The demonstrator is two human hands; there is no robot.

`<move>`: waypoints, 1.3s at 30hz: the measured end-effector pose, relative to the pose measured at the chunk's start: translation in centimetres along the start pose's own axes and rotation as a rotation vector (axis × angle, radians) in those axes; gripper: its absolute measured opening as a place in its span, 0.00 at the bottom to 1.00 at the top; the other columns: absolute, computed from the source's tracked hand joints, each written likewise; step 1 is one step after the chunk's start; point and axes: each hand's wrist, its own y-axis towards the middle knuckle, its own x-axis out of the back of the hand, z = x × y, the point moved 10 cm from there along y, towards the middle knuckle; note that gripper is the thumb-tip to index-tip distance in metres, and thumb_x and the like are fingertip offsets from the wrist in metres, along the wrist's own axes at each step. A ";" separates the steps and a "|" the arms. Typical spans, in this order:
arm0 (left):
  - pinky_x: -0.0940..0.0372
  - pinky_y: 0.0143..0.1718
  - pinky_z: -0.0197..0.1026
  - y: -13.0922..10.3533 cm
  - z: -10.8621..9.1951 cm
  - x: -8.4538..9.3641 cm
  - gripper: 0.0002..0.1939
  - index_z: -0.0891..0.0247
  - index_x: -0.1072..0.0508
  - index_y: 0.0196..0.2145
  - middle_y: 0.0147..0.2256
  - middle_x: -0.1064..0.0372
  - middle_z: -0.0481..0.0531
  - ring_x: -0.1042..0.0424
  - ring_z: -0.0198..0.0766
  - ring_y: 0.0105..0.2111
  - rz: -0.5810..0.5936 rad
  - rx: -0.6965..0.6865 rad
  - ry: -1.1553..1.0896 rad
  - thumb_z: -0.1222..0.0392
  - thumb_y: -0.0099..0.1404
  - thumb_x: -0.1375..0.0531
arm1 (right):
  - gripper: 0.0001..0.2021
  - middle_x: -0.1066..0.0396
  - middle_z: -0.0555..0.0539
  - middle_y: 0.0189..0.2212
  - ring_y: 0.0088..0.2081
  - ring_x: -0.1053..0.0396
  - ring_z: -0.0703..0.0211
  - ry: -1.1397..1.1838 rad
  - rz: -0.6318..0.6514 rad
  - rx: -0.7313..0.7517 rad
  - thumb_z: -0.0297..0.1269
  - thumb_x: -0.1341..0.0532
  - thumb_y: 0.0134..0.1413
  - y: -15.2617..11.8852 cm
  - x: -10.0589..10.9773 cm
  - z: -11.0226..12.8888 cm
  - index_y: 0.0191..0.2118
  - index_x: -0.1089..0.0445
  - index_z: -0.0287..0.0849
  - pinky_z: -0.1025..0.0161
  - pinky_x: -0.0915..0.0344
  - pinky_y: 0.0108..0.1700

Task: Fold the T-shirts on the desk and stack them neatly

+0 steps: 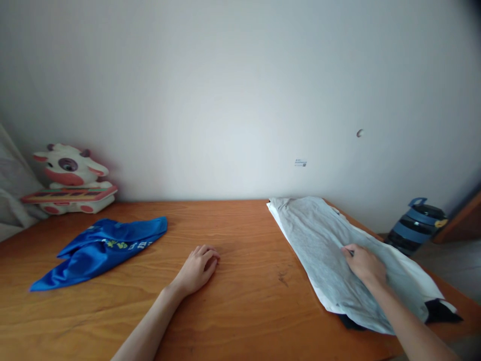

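My left hand [197, 268] rests on the wooden table, fingers loosely bent and slightly apart, holding nothing. To its left lies a crumpled shiny blue cloth [112, 245] with yellow and white print. At the right, a grey garment [311, 235] is spread flat on top of a stack, with white cloth [417, 273] and black cloth [441, 312] showing at the edges beneath it. My right hand [366, 263] is closed on the middle of the grey garment. A small dark bit shows between the thumb and fingers, seemingly a pinched fold of it.
A cow-shaped toy keyboard [73, 183] stands at the back left by a pale curtain [17, 173]. Behind the right table edge is a dark bottle [417, 226] with blue bands. A pale wall [225, 100] closes off the back of the wooden table [240, 301].
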 end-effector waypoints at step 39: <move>0.36 0.59 0.59 -1.0 2.0 1.6 0.54 0.51 0.52 0.71 0.65 0.42 0.67 0.36 0.55 0.62 -0.012 0.179 -0.852 0.35 0.57 0.31 | 0.09 0.24 0.46 0.42 0.46 0.25 0.55 1.146 -0.279 0.795 0.44 0.38 0.64 -15.5 19.3 32.2 0.38 0.34 0.45 0.52 0.29 0.51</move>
